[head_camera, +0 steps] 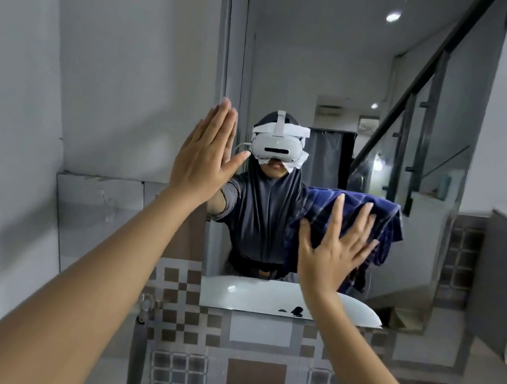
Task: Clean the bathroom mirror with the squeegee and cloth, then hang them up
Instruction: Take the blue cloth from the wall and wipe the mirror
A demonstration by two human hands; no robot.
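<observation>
The right hand (pixel 334 249) presses the blue cloth (pixel 353 223) flat against the mirror (pixel 340 74), fingers spread, palm pinning rather than gripping; the left hand (pixel 205 154) is open and empty, flat at the mirror's left edge, seemingly bracing; no squeegee can be told for certain. To wipe well, I'd keep the palm pressure even and work in overlapping passes downward toward the sink (pixel 233 291); no readable writing or brand shows anywhere.

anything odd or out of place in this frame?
Nothing damaged or spilled. The right hand presses the blue cloth flat on the mirror; the left hand braces at its left edge. No squeegee in either hand.
</observation>
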